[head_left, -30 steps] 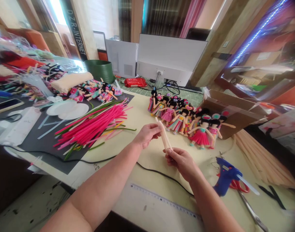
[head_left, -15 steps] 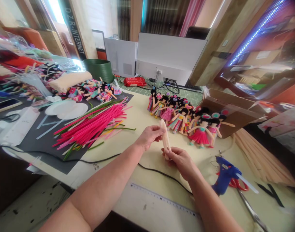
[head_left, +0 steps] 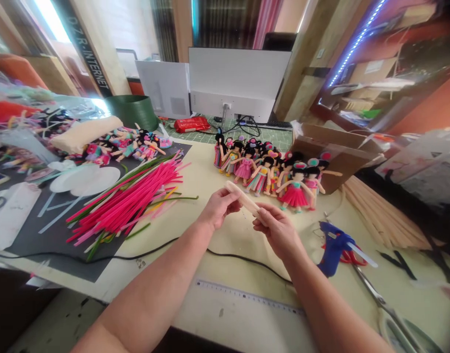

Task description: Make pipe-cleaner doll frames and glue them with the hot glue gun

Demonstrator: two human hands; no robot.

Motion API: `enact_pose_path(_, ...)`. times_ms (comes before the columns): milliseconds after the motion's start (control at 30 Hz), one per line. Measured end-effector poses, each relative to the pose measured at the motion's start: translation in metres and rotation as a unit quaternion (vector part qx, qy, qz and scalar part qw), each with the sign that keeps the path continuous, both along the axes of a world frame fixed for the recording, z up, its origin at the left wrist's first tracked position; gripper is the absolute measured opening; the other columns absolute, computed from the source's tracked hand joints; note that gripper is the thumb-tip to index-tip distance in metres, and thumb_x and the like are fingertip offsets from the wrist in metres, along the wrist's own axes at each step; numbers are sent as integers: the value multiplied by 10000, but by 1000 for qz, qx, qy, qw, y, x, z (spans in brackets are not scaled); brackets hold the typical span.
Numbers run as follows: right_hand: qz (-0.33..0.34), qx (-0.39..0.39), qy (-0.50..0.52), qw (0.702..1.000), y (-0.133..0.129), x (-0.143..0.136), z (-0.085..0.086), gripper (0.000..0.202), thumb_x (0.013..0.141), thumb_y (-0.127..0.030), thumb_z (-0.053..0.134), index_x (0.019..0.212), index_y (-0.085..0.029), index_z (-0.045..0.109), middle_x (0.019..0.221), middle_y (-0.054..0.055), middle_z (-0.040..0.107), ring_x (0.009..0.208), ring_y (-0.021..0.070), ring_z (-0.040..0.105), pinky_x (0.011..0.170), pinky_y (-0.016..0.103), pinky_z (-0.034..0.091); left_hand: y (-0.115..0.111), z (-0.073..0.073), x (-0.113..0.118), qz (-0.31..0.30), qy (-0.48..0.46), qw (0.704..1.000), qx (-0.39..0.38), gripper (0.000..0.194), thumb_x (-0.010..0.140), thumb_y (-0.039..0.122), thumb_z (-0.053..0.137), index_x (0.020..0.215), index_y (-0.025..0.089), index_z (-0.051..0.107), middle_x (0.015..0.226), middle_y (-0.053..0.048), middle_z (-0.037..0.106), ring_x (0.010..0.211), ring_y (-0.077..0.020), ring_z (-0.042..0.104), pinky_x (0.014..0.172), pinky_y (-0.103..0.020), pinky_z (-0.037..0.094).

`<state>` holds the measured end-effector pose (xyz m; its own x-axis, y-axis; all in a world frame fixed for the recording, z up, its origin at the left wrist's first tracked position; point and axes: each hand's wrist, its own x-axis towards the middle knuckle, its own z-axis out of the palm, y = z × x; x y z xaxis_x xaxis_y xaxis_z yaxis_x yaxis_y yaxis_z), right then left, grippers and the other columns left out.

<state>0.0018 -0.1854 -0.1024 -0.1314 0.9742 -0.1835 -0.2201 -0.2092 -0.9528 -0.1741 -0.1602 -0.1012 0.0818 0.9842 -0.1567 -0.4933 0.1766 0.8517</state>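
Head view: the left hand (head_left: 220, 206) has its fingers clamped on the far-left end of a folded beige chenille-stem bundle (head_left: 249, 201), and the right hand (head_left: 278, 228) pinches its near-right end, above the counter (head_left: 206, 169). Chenille dolls (head_left: 263, 174) stand just beyond; pink chenille stems (head_left: 132, 196) lie left, a blue hot-glue gun (head_left: 330, 247) right, and a ruler (head_left: 247, 296) on the near side.
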Motion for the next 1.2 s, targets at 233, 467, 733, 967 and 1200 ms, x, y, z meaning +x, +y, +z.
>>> enact_pose_path(233, 22, 15, -111, 993, 9, 15, 9, 274, 639, -352, 761, 821, -152, 713, 613, 4, 635, 573, 109, 572, 567, 240, 484, 1, 21, -25, 138, 226, 957, 121, 402, 777, 505, 632, 1031, 193, 638, 998, -58, 663, 889, -146, 594, 727, -230, 445)
enact_pose_path(467, 60, 79, -184, 978, 2, 14, 19, 207, 676, -324, 701, 799, -159, 713, 600, -2, 616, 535, 107, 513, 537, 261, 433, -25, 30, -6, -142, 445, 858, 213, 319, 804, 466, 586, 789, 179, 725, 699, -3, 653, 685, -155, 568, 632, -233, 392)
enact_pose_path(733, 15, 85, -36, 996, 2, 15, 17, 402, 657, -314, 738, 1015, -168, 626, 701, -16, 603, 595, 105, 525, 553, 247, 412, -25, 16, 18, -194, 314, 922, 118, 415, 747, 553, 621, 696, 143, 649, 609, -2, 552, 566, -109, 491, 561, -231, 384)
enact_pose_path(967, 39, 42, -30, 998, 3, 13, 10, 235, 693, -346, 714, 782, -139, 650, 656, 7, 621, 575, 94, 509, 546, 236, 375, -26, 12, 23, -152, 323, 930, 81, 407, 763, 534, 614, 741, 133, 672, 651, -11, 584, 608, -111, 493, 592, -231, 388)
enact_pose_path(1200, 29, 54, -34, 998, 3, 16, 9, 236, 730, -391, 683, 724, -159, 640, 590, -21, 572, 520, 82, 461, 505, 229, 352, -28, 13, 24, -163, 324, 928, 83, 377, 799, 497, 590, 820, 130, 674, 677, -1, 585, 615, -107, 478, 582, -226, 361)
